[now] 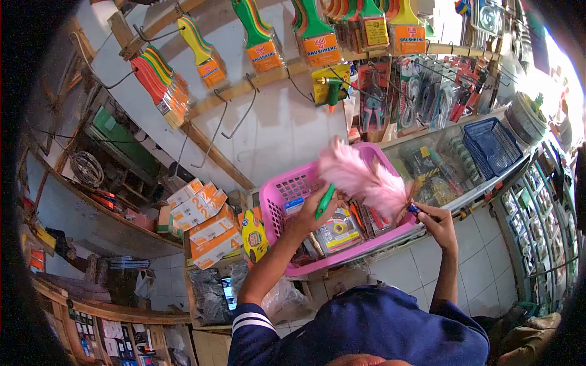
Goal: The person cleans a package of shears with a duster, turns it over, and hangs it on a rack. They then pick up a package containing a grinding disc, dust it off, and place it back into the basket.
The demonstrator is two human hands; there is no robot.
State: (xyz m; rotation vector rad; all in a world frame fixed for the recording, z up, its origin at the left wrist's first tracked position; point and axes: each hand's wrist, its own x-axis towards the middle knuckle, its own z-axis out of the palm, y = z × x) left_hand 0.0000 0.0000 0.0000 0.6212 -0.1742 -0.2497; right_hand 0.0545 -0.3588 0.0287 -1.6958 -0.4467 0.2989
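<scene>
My right hand [437,223] grips the dark blue handle end of a fluffy pink feather duster [366,180]. Its plume stretches up and left over a pink plastic basket [360,259]. Above the left part of that basket, my left hand [312,213] is closed round an item with a green handle [326,201]; its other end is hidden, so I cannot make out its kind. Inside the basket, under both hands, lie packaged goods, among them a yellow-and-grey pack [337,230] and a blue one [294,206].
Brushking paintbrushes [322,49] hang from a wooden rail above, near bare metal hooks [241,107] and a green glue gun [332,91]. Orange-and-white boxes [210,229] are stacked left of the basket. A glass-topped counter [397,161] with a blue basket [491,146] runs right.
</scene>
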